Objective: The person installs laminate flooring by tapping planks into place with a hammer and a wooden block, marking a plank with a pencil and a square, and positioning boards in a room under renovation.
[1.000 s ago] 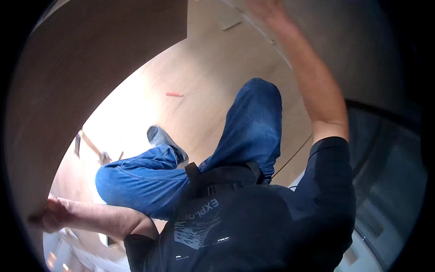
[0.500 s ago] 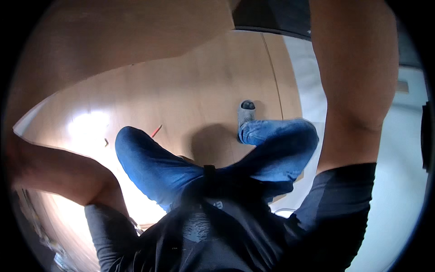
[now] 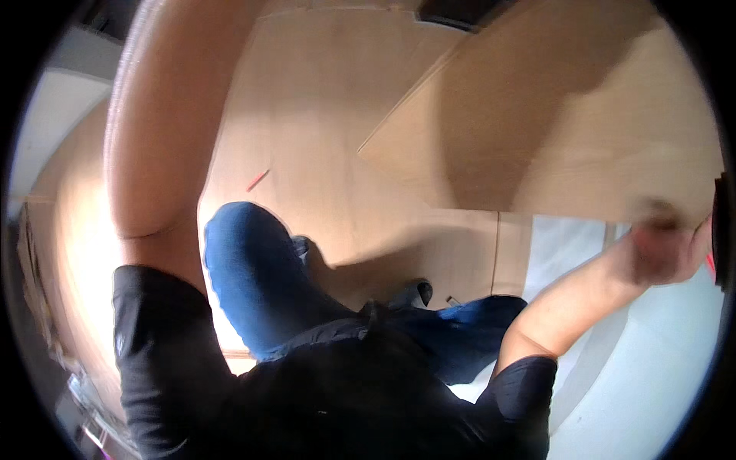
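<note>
A large, thin, wood-coloured board (image 3: 621, 130) slants across the upper right, lifted above the floor. My right hand (image 3: 663, 245) is at the board's lower right edge. Motion smears its fingers, so I cannot tell whether they grip the board. From the left side my left arm (image 3: 165, 146) stretches up past the top of the view, and the hand at its end is out of sight. What that hand touches does not show.
My bent legs in blue jeans (image 3: 261, 268) are on the wood-look floor (image 3: 322, 138). A red pencil-like stick (image 3: 258, 181) lies beyond my left knee. At right is a pale surface (image 3: 613, 368); blurred clutter (image 3: 84, 399) lies at lower left.
The board has swung from the upper left to the upper right. My left arm now reaches upward, while my right arm has come down and its hand has entered the view.
</note>
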